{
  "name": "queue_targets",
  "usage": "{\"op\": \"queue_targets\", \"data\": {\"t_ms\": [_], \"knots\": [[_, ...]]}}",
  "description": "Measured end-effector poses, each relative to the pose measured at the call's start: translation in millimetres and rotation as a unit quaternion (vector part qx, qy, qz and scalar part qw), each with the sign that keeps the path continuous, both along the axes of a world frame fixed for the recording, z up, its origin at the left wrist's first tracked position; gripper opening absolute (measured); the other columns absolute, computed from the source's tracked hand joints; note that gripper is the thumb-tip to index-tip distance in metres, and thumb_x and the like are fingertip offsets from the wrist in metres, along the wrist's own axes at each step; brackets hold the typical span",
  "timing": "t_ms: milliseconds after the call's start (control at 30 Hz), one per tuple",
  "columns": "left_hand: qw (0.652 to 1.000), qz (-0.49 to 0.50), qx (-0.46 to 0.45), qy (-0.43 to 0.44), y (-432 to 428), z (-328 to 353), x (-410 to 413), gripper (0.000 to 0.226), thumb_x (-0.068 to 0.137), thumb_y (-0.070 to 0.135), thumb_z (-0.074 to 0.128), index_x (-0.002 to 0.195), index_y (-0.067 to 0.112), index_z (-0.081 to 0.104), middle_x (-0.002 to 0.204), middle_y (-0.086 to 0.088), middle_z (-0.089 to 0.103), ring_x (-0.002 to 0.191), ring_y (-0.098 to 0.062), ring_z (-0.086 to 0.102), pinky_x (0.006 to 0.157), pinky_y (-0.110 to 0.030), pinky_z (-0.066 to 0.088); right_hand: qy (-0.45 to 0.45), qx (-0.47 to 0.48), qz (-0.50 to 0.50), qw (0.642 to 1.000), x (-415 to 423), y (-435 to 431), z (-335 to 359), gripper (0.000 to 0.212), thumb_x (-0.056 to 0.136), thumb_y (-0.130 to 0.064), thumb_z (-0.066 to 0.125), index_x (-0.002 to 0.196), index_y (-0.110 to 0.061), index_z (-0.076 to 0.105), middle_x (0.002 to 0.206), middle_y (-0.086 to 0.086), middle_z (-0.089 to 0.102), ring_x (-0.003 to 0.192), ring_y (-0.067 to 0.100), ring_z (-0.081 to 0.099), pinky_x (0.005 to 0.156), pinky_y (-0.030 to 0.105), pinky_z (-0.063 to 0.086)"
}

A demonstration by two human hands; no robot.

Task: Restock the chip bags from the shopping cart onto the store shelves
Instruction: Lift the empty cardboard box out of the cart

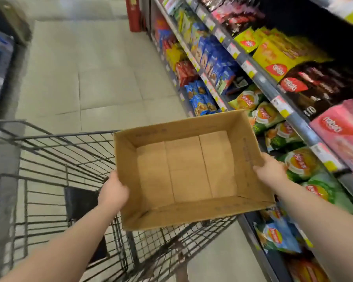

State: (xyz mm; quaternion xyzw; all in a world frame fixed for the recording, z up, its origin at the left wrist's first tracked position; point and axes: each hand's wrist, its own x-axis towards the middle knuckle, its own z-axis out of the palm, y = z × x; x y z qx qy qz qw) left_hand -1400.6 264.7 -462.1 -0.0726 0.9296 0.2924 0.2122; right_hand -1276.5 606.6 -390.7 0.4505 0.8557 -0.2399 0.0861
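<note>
Both my hands, left hand (113,192) and right hand (270,169), grasp an empty cardboard box (183,167) above the shopping cart (55,159), probably done unloading, with chip bags (300,163) on the shelves (293,117) beside.

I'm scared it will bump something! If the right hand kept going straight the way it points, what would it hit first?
The right hand already grips the cardboard box wall, so it would push into that. Beyond the box, the blue cookie bags on the shelf look nearest, though depth is unclear.
</note>
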Motion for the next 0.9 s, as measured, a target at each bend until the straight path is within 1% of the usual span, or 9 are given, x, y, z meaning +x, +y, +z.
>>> {"op": "queue_targets", "data": {"t_ms": [67,167,300,367,433,600,667,800,900], "knots": [[0.999,-0.045,0.005,0.024,8.4,19.6,-0.7,0.039,0.09,0.011,0.047,0.129,0.013,0.044,0.091,-0.005,0.056,0.079,-0.026,0.057,0.066,-0.035,0.047,0.025,0.016,-0.034,0.999,25.3,-2.3,21.1,0.044,0.093,-0.015,0.05,0.136,-0.01,0.045,0.127,0.02,0.057,0.116,0.039,0.053,0.085,0.036,0.042],[0.993,-0.106,0.009,0.052,23.1,42.9,-2.3,0.05,0.087,0.01,0.045,0.137,0.017,0.041,0.098,-0.009,0.061,0.082,-0.029,0.057,0.07,-0.035,0.049,0.057,0.022,-0.106,0.992,68.9,-8.2,41.4,0.043,0.091,-0.012,0.053,0.134,-0.008,0.047,0.127,0.022,0.058,0.117,0.039,0.053,0.091,0.037,0.042],[0.977,-0.181,0.0,0.11,47.0,71.6,10.9,0.047,0.091,0.012,0.042,0.137,0.019,0.042,0.091,-0.01,0.058,0.077,-0.028,0.052,0.064,-0.032,0.04,0.1,0.014,-0.203,0.974,135.0,-21.5,57.3,0.043,0.09,-0.012,0.054,0.133,-0.01,0.049,0.126,0.02,0.059,0.116,0.037,0.054,0.09,0.036,0.043],[0.968,-0.211,-0.006,0.133,60.3,87.4,25.3,0.047,0.093,0.013,0.041,0.14,0.017,0.041,0.103,-0.019,0.062,0.085,-0.032,0.054,0.068,-0.032,0.037,0.116,0.002,-0.25,0.961,171.7,-31.5,62.2,0.042,0.091,-0.014,0.053,0.133,-0.011,0.048,0.125,0.019,0.058,0.114,0.037,0.054,0.087,0.036,0.043],[0.96,-0.239,-0.001,0.148,75.5,100.2,41.1,0.046,0.095,0.016,0.041,0.141,0.018,0.04,0.117,-0.023,0.061,0.101,-0.038,0.057,0.074,-0.036,0.039,0.136,0.0,-0.291,0.947,210.5,-45.5,68.5,0.044,0.092,-0.014,0.051,0.135,-0.012,0.046,0.125,0.018,0.058,0.114,0.037,0.054,0.086,0.035,0.043],[0.936,-0.311,0.061,0.156,109.3,127.7,101.9,0.044,0.096,0.016,0.045,0.14,0.012,0.043,0.124,-0.031,0.057,0.113,-0.045,0.054,0.092,-0.043,0.04,0.177,0.014,-0.383,0.906,311.0,-91.1,84.8,0.04,0.095,-0.019,0.049,0.135,-0.015,0.047,0.129,0.014,0.058,0.119,0.035,0.052,0.095,0.035,0.041],[0.917,-0.354,0.063,0.171,117.9,131.5,132.5,0.045,0.094,0.016,0.048,0.139,0.012,0.044,0.122,-0.032,0.059,0.112,-0.046,0.055,0.092,-0.043,0.041,0.187,0.031,-0.422,0.887,356.8,-112.5,87.2,0.04,0.093,-0.017,0.052,0.133,-0.014,0.05,0.128,0.016,0.059,0.118,0.035,0.054,0.095,0.036,0.042],[0.87,-0.452,0.09,0.175,120.9,135.3,212.5,0.046,0.092,0.015,0.05,0.137,0.013,0.045,0.12,-0.031,0.061,0.108,-0.046,0.058,0.09,-0.045,0.045,0.181,0.042,-0.504,0.843,457.6,-173.9,88.9,0.044,0.091,-0.017,0.053,0.135,-0.015,0.048,0.126,0.016,0.06,0.115,0.035,0.056,0.086,0.033,0.044],[0.83,-0.52,0.097,0.179,107.1,135.2,288.6,0.046,0.093,0.016,0.049,0.138,0.012,0.044,0.121,-0.03,0.06,0.109,-0.045,0.058,0.088,-0.044,0.044,0.19,0.052,-0.563,0.803,539.1,-244.9,86.7,0.04,0.091,-0.014,0.052,0.131,-0.018,0.052,0.123,0.015,0.063,0.111,0.034,0.058,0.088,0.037,0.048]]}}
